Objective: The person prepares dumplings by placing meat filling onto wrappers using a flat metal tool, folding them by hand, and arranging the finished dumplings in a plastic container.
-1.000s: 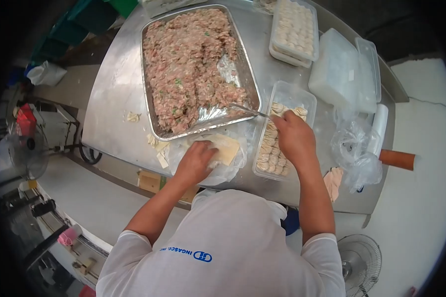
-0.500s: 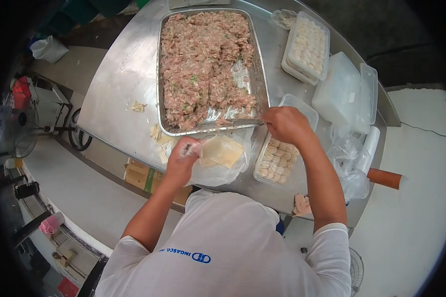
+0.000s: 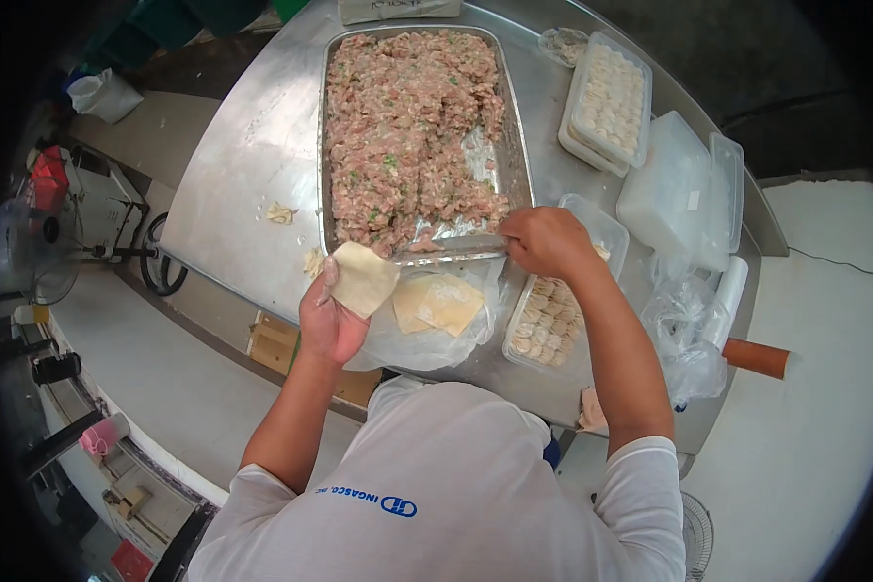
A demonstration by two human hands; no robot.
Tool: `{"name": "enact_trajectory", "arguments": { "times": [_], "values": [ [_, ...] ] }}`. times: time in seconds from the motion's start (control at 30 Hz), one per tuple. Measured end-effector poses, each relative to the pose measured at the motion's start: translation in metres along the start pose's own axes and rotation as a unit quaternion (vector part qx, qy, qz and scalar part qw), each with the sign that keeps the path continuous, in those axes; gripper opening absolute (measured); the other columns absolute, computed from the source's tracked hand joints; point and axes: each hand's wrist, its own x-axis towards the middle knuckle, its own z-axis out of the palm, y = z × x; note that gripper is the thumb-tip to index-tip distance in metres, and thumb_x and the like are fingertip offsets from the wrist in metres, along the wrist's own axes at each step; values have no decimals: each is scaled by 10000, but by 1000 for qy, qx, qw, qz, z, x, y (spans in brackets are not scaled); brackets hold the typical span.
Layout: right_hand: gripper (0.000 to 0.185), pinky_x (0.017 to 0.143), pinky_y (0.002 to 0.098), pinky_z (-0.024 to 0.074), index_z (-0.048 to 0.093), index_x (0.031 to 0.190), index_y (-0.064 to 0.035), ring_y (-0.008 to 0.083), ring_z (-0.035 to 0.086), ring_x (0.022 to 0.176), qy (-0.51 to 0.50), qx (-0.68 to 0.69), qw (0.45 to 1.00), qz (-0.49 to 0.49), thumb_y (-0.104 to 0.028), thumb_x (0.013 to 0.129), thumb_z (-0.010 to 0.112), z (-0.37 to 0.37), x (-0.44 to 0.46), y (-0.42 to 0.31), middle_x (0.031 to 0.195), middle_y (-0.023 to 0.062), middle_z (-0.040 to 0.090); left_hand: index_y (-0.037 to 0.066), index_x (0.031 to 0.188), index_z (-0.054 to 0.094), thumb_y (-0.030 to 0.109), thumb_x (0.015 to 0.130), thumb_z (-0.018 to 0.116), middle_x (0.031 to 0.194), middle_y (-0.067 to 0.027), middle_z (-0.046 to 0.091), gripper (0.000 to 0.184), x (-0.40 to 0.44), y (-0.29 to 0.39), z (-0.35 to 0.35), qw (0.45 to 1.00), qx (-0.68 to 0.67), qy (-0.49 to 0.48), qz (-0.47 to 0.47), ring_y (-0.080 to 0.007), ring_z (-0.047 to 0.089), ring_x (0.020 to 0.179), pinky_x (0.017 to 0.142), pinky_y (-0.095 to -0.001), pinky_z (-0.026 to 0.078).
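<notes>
On my left hand (image 3: 333, 325) lies a pale square dumpling wrapper (image 3: 365, 278), held by the thumb at its edge. Fingers of my right hand (image 3: 545, 241) are closed on a thin metal utensil (image 3: 461, 242) at the near edge of the tray; its exact kind is hard to see. The metal tray (image 3: 524, 160) holds a large mass of minced meat filling (image 3: 407, 126) with green bits. More wrappers (image 3: 446, 305) rest on a plastic sheet (image 3: 407, 351) between my hands. Below my right forearm, a plastic container holds rows of folded dumplings (image 3: 543, 330).
Filled containers (image 3: 611, 102) are stacked at the back right. Nearby stand clear plastic boxes (image 3: 664, 189), crumpled plastic bags (image 3: 684, 330) and a brown roll (image 3: 757, 358). Dough scraps (image 3: 280, 213) lie left of the tray on the steel table (image 3: 228, 194).
My left hand has turned from closed to palm up, lifting away with a wrapper now spread on it. My right hand has shifted slightly left along the tray edge. The camera view has shifted slightly.
</notes>
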Motion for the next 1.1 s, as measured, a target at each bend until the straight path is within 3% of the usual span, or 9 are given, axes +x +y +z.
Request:
{"name": "enact_trajectory", "arguments": {
  "times": [0.17,0.3,0.4,0.47,0.57,0.63,0.77,0.83,1.1],
  "values": [
    [159,724,426,542,715,946,-85,321,672,851,116,122,985,-31,-78,833,603,-9,-16,-7,902,96,681,-30,1376,486,207,1025,516,1309,-165,616,425,19,14,2,990,97,57,84,-296,609,1214,1094,-435,464],
    [180,714,405,514,706,1000,-59,325,641,837,192,198,961,-24,-23,829,660,-9,-29,-36,926,120,627,-38,1355,496,203,1043,468,1296,-177,611,395,32,4,19,998,42,21,45,-313,598,1213,1094,-452,456],
    [205,714,409,513,715,1018,-70,321,631,849,150,123,981,-27,-14,826,669,0,-27,-48,934,126,607,-66,1354,489,171,1059,400,1321,-194,586,388,35,-5,26,996,-44,-66,-31,-328,578,1235,1104,-453,451],
    [225,714,415,512,720,1020,-89,327,622,847,145,122,982,-25,-14,812,682,0,-28,-45,905,120,596,-89,1332,497,160,1064,387,1315,-211,585,382,35,-8,35,999,10,41,-17,-330,584,1227,1096,-449,465],
    [221,758,445,537,715,986,-112,324,639,897,124,73,989,-22,-37,792,639,-10,-24,-33,910,111,608,-97,1319,500,161,1067,396,1301,-218,593,375,33,-1,23,993,56,81,69,-324,594,1216,1076,-436,488],
    [216,758,450,550,719,963,-115,326,657,891,63,-55,994,74,-55,776,630,-13,-14,-23,907,113,642,-98,1321,499,161,1068,403,1297,-216,597,374,32,14,15,991,56,92,81,-318,600,1212,1067,-427,497],
    [176,709,441,552,716,942,-110,323,663,826,62,-53,997,-4,-58,809,613,16,4,-4,876,96,652,-99,1324,492,177,1063,445,1295,-208,602,383,25,31,6,992,32,84,84,-304,606,1205,1077,-422,485],
    [167,702,448,554,708,913,-108,320,673,819,-7,-18,999,-36,-50,792,608,5,6,-16,866,83,659,-91,1316,504,180,1064,439,1281,-200,612,376,18,35,4,992,21,91,83,-297,614,1195,1068,-423,491],
    [134,741,443,561,706,878,-103,298,688,896,40,-48,997,-36,-103,820,585,19,25,-24,906,65,693,-78,1329,501,203,1052,470,1294,-201,604,397,11,27,-10,993,24,98,64,-318,599,1215,1074,-449,482]
  ]
}}
